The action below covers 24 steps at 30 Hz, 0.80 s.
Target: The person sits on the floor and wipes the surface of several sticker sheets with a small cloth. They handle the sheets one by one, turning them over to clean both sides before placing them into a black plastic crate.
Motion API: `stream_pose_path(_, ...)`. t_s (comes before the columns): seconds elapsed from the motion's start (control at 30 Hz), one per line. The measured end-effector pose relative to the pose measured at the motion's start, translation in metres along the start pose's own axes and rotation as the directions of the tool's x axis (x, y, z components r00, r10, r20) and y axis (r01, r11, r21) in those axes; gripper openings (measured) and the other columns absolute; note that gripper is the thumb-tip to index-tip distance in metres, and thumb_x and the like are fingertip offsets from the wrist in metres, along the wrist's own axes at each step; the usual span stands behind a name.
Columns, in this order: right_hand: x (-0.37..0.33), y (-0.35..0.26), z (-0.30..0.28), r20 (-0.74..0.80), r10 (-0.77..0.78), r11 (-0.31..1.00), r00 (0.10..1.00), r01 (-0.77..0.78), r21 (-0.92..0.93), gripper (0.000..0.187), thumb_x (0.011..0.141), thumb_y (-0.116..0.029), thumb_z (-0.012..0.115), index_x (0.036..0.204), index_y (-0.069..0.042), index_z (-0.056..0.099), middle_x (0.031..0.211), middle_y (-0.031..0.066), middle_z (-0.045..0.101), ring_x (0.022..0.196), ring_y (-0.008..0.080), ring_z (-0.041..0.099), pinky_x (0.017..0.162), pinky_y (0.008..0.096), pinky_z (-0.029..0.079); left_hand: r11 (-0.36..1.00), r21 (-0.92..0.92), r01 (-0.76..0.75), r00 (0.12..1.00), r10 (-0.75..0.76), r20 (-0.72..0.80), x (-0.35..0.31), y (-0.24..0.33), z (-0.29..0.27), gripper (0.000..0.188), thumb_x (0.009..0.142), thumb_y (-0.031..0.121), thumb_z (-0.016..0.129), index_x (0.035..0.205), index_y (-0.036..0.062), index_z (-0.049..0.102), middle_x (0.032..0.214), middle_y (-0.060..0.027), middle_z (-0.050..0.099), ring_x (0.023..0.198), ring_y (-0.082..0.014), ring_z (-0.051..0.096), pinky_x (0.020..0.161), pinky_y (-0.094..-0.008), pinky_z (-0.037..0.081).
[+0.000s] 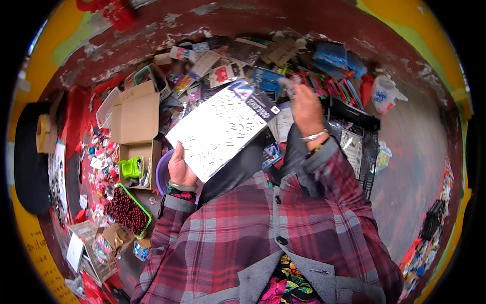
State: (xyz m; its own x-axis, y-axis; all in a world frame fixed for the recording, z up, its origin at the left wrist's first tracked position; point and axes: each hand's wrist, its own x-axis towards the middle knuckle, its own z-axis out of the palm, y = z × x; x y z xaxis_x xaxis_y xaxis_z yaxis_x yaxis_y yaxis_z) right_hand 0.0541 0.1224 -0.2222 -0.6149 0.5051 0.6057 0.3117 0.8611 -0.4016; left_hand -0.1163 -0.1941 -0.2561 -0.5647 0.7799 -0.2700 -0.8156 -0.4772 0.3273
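My left hand point(181, 169) grips the lower left corner of a large white display card point(223, 129), thumb on top. Rows of small dark curved marks or pieces cover the card; their kind is too small to make out. A dark printed header point(255, 104) runs along its upper right end. The card lies tilted above my lap. Right of the header, my right hand point(308, 109) is raised, apart from the card. Motion smears its fingertips, and a greyish blur beside them may be something held.
Flat packets point(227, 74) are heaped beyond the card. Left stand an open cardboard box point(135, 119) with a green plastic piece point(131, 167), a purple basin point(163, 171) and a green-rimmed tray point(147, 223) of dark red beads. Right are a black crate point(372, 164) and a white plastic bag point(386, 95).
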Motion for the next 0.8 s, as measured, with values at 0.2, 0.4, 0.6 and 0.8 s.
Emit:
stream_pose_path(0.2,0.027,-0.052,-0.037,0.001,0.038,0.973,0.999,-0.037,0.227,0.033,0.09,-0.01,0.053,0.122,-0.003,0.057,0.12,0.0201,0.057,0.113,0.033,0.054,0.096,0.0388,0.043,0.955,0.283,-0.084,0.989,0.044,0.144,-0.002,-0.007,0.052,0.064,0.076,-0.004,0.049,0.137,-0.0047,0.031,0.133,-0.021,0.046,0.121,-0.035,0.048,0.104,-0.046,0.038)
stream_pose_path(0.4,-0.003,-0.149,-0.014,0.091,-0.49,0.7,0.867,0.329,0.634,0.039,0.08,-0.006,0.056,0.12,-0.002,0.057,0.124,0.0177,0.054,0.112,0.0331,0.052,0.096,0.0396,0.041,0.965,0.263,-0.01,0.926,-0.091,0.366,0.001,-0.033,0.067,0.056,0.087,0.017,0.06,0.134,-0.0011,0.036,0.132,-0.0163,0.047,0.121,-0.0289,0.048,0.102,-0.041,0.04)
stream_pose_path(0.6,0.005,-0.148,-0.001,0.023,-0.509,0.772,0.861,0.445,0.454,0.038,0.078,-0.012,0.055,0.114,-0.004,0.06,0.127,0.0139,0.053,0.111,0.0301,0.053,0.096,0.0386,0.042,0.823,0.551,0.136,0.884,-0.352,0.307,0.0,-0.029,0.067,0.045,0.091,0.007,0.049,0.134,0.001,0.038,0.132,-0.0129,0.047,0.122,-0.0253,0.047,0.102,-0.0389,0.039)
stream_pose_path(0.8,0.045,-0.116,-0.015,-0.022,-0.317,0.891,0.948,0.306,0.334,0.025,0.08,-0.006,0.054,0.104,-0.002,0.062,0.102,0.0142,0.062,0.096,0.0326,0.058,0.082,0.0376,0.048,0.675,0.738,-0.014,0.82,-0.415,0.395,-0.003,-0.032,0.076,0.055,0.086,-0.009,0.041,0.139,-0.0003,0.031,0.134,-0.0113,0.047,0.125,-0.0228,0.044,0.104,-0.037,0.035)
